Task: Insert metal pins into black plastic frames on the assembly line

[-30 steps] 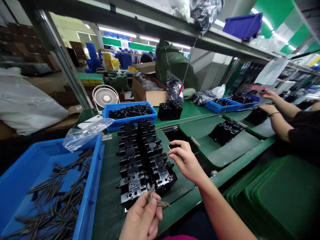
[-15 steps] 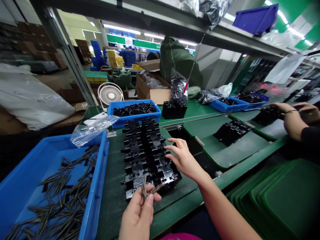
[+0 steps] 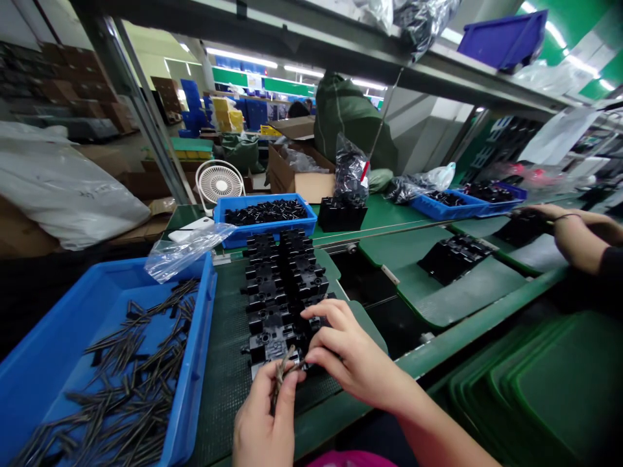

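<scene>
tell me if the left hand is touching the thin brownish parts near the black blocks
Touching: the head view shows the left hand pinching the thin brownish parts between thumb and fingers, their ends sticking out.

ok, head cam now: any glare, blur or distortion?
Head view, centre: glossy highlights on the black parts. Head view, top: ceiling lights burn out white. Head view, lower right: green stack looks soft. Head view, lower left: blue bin looks stretched.
</scene>
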Motion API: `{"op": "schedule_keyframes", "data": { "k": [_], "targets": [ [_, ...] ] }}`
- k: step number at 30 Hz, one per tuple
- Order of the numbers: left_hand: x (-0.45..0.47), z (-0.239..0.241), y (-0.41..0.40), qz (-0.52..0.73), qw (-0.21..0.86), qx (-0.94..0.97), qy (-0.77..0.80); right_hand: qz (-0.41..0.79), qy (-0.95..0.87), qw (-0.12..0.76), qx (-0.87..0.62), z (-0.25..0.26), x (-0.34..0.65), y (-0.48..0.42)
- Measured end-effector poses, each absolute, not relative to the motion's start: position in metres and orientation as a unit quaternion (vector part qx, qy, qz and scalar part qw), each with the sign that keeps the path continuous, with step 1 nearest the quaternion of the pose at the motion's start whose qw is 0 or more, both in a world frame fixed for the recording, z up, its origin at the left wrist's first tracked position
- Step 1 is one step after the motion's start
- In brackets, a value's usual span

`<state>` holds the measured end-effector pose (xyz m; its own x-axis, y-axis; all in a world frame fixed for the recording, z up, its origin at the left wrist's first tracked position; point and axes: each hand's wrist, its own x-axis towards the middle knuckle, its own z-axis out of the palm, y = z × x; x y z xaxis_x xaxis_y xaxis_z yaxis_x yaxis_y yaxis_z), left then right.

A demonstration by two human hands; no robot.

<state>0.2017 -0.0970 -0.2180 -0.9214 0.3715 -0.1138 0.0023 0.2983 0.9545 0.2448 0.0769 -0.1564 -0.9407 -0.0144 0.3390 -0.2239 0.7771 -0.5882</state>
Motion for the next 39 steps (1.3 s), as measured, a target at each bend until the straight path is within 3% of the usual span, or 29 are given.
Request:
{"op": "schedule_keyframes", "data": {
  "k": [10,18,20,24,27,30,35,39],
  "targets": [
    [0.202,-0.2,-0.1,0.634,0.272,0.073,0.72,0.372,-0.908,0.171,0.087,-0.155,0.246,0.075],
    [0.204,-0.195,-0.104,0.744,0.494,0.006,0.449,0.48,-0.857,0.145,0.122,-0.158,0.245,0.07],
    [0.205,-0.197,-0.106,0.741,0.457,0.018,0.491,0.476,-0.862,0.143,0.098,-0.157,0.245,0.067],
    [0.205,-0.204,-0.113,0.633,0.177,0.11,0.746,0.459,-0.881,0.114,0.03,-0.158,0.246,0.063],
    [0.207,-0.207,-0.116,0.573,0.067,0.141,0.804,0.558,-0.828,0.047,0.021,-0.161,0.246,0.06],
    [0.213,-0.204,-0.115,0.574,0.045,0.118,0.809,0.627,-0.778,0.033,0.0,-0.167,0.244,0.057],
    [0.217,-0.2,-0.112,0.598,0.058,0.116,0.791,0.595,-0.8,0.07,-0.002,-0.173,0.244,0.049],
    [0.213,-0.203,-0.107,0.68,0.165,0.068,0.711,0.52,-0.841,0.14,0.047,-0.17,0.247,0.045]
  ]
}}
